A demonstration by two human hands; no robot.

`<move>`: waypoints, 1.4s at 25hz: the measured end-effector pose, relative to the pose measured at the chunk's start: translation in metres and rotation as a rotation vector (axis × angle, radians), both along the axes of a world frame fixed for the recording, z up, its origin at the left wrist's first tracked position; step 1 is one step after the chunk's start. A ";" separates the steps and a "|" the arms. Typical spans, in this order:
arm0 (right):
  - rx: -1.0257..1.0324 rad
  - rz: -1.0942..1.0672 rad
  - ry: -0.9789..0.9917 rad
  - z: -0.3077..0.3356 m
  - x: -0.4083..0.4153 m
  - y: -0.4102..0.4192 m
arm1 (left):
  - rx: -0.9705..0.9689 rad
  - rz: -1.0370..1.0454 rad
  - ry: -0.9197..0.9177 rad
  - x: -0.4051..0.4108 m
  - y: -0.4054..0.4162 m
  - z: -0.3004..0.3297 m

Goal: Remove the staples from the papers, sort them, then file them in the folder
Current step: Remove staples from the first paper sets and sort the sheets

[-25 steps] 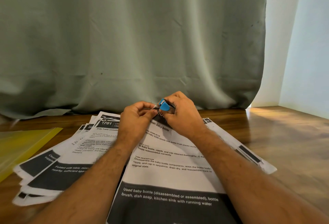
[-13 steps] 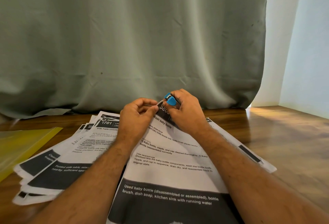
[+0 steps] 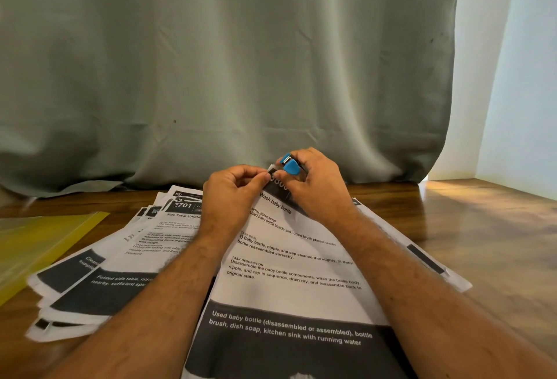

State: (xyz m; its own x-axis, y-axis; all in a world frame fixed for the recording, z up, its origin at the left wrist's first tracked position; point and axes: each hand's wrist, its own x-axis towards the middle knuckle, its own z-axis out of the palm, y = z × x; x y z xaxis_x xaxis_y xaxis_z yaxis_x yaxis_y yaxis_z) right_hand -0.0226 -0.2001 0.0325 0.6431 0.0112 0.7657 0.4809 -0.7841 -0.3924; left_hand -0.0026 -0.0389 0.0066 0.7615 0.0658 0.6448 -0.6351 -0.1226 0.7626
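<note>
A printed sheet headed "Wash baby bottle" (image 3: 289,270) lies in front of me, its far corner lifted off the table. My left hand (image 3: 233,195) pinches that corner between thumb and fingers. My right hand (image 3: 316,188) grips a blue staple remover (image 3: 290,164), whose jaws sit at the same corner, just right of my left fingertips. The staple itself is too small to make out. More printed sheets (image 3: 120,252) fan out to the left, partly under my left forearm. A yellow folder (image 3: 36,240) lies flat at the far left.
The wooden table (image 3: 488,228) runs to a green curtain (image 3: 229,71) hanging along its back edge. Another printed sheet (image 3: 422,258) sticks out from under my right forearm. A pale wall (image 3: 524,77) stands at the right.
Both hands have lifted the sheet's corner a little higher off the table. The staple remover has risen with it and tilted.
</note>
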 end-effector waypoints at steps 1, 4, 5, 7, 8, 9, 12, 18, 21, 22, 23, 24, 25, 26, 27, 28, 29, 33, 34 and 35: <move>-0.029 -0.022 0.011 0.001 -0.001 -0.002 | -0.011 0.009 -0.005 0.001 0.000 0.000; -0.249 -0.141 0.073 0.006 -0.004 -0.010 | 0.011 0.052 -0.031 0.001 0.000 0.000; -0.311 -0.173 0.094 0.006 -0.006 -0.013 | 0.034 0.060 -0.041 0.001 -0.001 -0.001; -0.364 -0.201 0.090 0.005 -0.007 -0.016 | 0.081 0.072 -0.055 0.001 -0.001 -0.002; -0.368 -0.205 0.069 0.004 -0.007 -0.016 | 0.099 0.075 -0.061 0.000 -0.001 -0.002; -0.370 -0.210 0.046 0.003 -0.007 -0.017 | 0.112 0.075 -0.068 0.000 -0.001 -0.002; -0.379 -0.214 0.005 0.003 -0.009 -0.016 | 0.149 0.075 -0.089 -0.001 -0.002 -0.003; -0.399 -0.166 0.057 0.005 -0.013 -0.018 | 0.172 0.085 -0.084 -0.002 -0.001 -0.004; -0.395 -0.164 0.003 0.005 -0.013 -0.018 | 0.197 0.090 -0.094 -0.001 -0.002 -0.003; -0.395 -0.166 0.006 0.006 -0.013 -0.018 | 0.200 0.092 -0.100 -0.001 -0.002 -0.004; -0.403 -0.169 0.018 0.006 -0.013 -0.018 | 0.199 0.095 -0.104 -0.001 -0.002 -0.004; -0.416 -0.174 0.030 0.007 -0.013 -0.019 | 0.197 0.097 -0.110 -0.001 -0.002 -0.004; -0.432 -0.178 0.035 0.007 -0.013 -0.019 | 0.201 0.100 -0.121 -0.001 -0.002 -0.004; -0.445 -0.181 0.032 0.007 -0.013 -0.020 | 0.214 0.107 -0.140 -0.001 -0.002 -0.004; -0.455 -0.180 0.023 0.007 -0.014 -0.021 | 0.242 0.117 -0.165 -0.001 -0.002 -0.004; -0.463 -0.175 0.015 0.008 -0.015 -0.021 | 0.279 0.128 -0.191 -0.002 -0.002 -0.004; -0.470 -0.164 0.010 0.008 -0.016 -0.021 | 0.317 0.134 -0.213 -0.003 -0.003 -0.004; -0.483 -0.138 -0.015 0.008 -0.018 -0.019 | 0.387 0.147 -0.242 -0.004 -0.004 -0.004; -0.485 -0.136 -0.016 0.008 -0.018 -0.018 | 0.386 0.151 -0.235 -0.004 -0.004 -0.004; -0.487 -0.135 -0.014 0.008 -0.018 -0.018 | 0.382 0.152 -0.229 -0.004 -0.004 -0.004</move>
